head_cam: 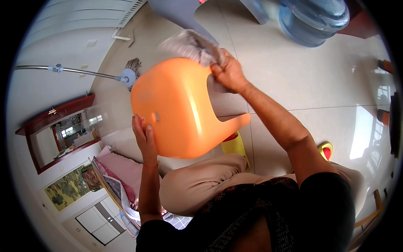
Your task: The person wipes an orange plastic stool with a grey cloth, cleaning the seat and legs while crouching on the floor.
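Tilted in front of my knees is an orange plastic stool (pixel 170 91), its smooth seat turned up toward me. My left hand (pixel 145 135) grips the seat's near-left edge, thumb on top beside a small slot and a red sticker. At the stool's far right side, my right hand (pixel 229 72) clutches a greyish cloth (pixel 195 47). The cloth is blurred by motion, and part of it hangs below the hand by the leg opening. One stool leg (pixel 236 123) points right, above my yellow slipper (pixel 234 146). The stool's underside is hidden.
A grey plastic stool (pixel 179 14) and a blue water-cooler bottle (pixel 315 22) stand ahead on the tiled floor (pixel 292 75). A mop (pixel 128 77) leans on the left. A bed with pink bedding (pixel 122 173) lies at the lower left.
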Demonstrator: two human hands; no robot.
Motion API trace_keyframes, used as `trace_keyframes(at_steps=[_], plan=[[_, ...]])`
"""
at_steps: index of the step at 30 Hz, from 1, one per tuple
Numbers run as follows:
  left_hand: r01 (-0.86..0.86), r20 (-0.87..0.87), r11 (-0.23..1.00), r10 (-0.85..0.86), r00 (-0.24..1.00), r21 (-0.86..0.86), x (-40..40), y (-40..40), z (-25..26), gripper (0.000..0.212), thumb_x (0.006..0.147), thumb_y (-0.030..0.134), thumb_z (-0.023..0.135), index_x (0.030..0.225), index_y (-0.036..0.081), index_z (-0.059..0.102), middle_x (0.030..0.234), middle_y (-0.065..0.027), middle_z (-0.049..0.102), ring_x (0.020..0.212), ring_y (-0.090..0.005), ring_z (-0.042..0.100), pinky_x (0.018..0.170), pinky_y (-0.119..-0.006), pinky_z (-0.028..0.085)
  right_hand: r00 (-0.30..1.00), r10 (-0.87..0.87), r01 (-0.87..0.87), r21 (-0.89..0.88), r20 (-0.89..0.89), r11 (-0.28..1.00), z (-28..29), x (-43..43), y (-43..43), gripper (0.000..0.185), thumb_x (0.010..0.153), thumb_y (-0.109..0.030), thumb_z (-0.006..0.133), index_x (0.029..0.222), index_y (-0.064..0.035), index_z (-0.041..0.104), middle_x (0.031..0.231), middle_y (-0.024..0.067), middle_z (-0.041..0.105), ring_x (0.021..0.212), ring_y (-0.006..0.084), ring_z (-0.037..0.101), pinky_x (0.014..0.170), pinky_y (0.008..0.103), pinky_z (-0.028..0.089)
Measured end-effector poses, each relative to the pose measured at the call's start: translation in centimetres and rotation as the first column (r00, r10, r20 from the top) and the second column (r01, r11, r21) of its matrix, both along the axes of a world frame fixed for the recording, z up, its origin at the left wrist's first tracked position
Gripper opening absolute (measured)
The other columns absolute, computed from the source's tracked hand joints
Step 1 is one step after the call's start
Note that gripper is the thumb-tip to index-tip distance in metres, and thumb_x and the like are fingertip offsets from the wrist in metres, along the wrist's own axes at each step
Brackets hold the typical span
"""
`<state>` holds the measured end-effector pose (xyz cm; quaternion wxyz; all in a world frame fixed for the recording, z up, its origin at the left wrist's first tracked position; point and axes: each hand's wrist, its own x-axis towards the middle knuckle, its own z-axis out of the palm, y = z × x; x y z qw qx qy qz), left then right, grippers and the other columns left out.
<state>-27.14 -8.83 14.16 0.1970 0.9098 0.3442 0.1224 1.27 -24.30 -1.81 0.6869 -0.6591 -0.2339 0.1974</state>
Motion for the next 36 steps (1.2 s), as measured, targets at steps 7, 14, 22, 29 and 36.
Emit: trace_keyframes(at_steps=[7, 14, 22, 29, 36], plan=[[0.009, 0.03, 0.999, -0.008, 1.0, -0.033, -0.5, 0.6, -0.3, 0.058, 0.101, 0.024, 0.046, 0.149, -0.004, 0.029, 0.153, -0.0199, 0.029, 0.139, -0.0314, 0.036, 0.115, -0.042, 0.031, 0.969, 0.244, -0.236, -0.166, 0.03, 0.958, 4.9, -0.9, -1.6, 0.024, 0.085, -0.015, 0.065, 0.109, -0.0115, 0.066, 0.11, 0.0128, 0.065, 0.098, 0.0339, 0.062, 0.081, 0.043, 0.054], [0.116, 0.133, 0.992, -0.123, 0.984, 0.059, -2.8, 2.1, -1.8, 0.057, 0.101, 0.022, 0.046, 0.15, -0.003, 0.029, 0.153, -0.0197, 0.029, 0.139, -0.0313, 0.038, 0.115, -0.041, 0.032, 0.77, 0.069, -0.255, 0.208, 0.634, 0.944, 11.8, -5.7, -3.1, 0.044, 0.076, -0.007, 0.07, 0.116, -0.0218, 0.063, 0.122, 0.0087, 0.059, 0.102, 0.0308, 0.062, 0.083, 0.043, 0.055], [-0.012, -0.012, 1.0, 0.012, 1.0, 0.025, -0.2, 0.2, -0.1, 0.057, 0.102, 0.025, 0.045, 0.149, -0.003, 0.03, 0.153, -0.0195, 0.03, 0.138, -0.0309, 0.038, 0.114, -0.041, 0.033, 0.959, 0.003, -0.023, 0.067, 0.283, 0.997, 6.0, -2.6, -1.7, 0.042, 0.08, -0.008, 0.07, 0.121, -0.0114, 0.062, 0.133, 0.0156, 0.054, 0.112, 0.0417, 0.056, 0.091, 0.0418, 0.051], [0.114, 0.008, 0.964, -0.119, 0.993, 0.241, -0.6, 0.6, -0.4, 0.05, 0.104, 0.034, 0.041, 0.14, -0.001, 0.045, 0.149, -0.0199, 0.036, 0.132, -0.0306, 0.046, 0.114, -0.042, 0.032, 0.639, 0.25, -0.388, 0.024, 0.727, 0.922, 10.5, -4.8, -6.7, 0.058, 0.053, 0.001, 0.069, 0.108, -0.0165, 0.068, 0.136, 0.0068, 0.053, 0.107, 0.0313, 0.052, 0.083, 0.0393, 0.051], [0.577, -0.097, 0.749, -0.58, 0.809, 0.327, 1.5, -2.9, 1.4, 0.06, 0.1, 0.049, 0.043, 0.128, -0.004, 0.054, 0.134, -0.0268, 0.048, 0.12, -0.0385, 0.052, 0.106, -0.05, 0.033, 0.648, 0.281, -0.397, -0.001, 0.707, 0.918, 9.9, -5.5, -6.3, 0.064, 0.046, 0.002, 0.071, 0.107, -0.017, 0.068, 0.141, 0.0046, 0.049, 0.116, 0.0311, 0.049, 0.092, 0.0429, 0.046]])
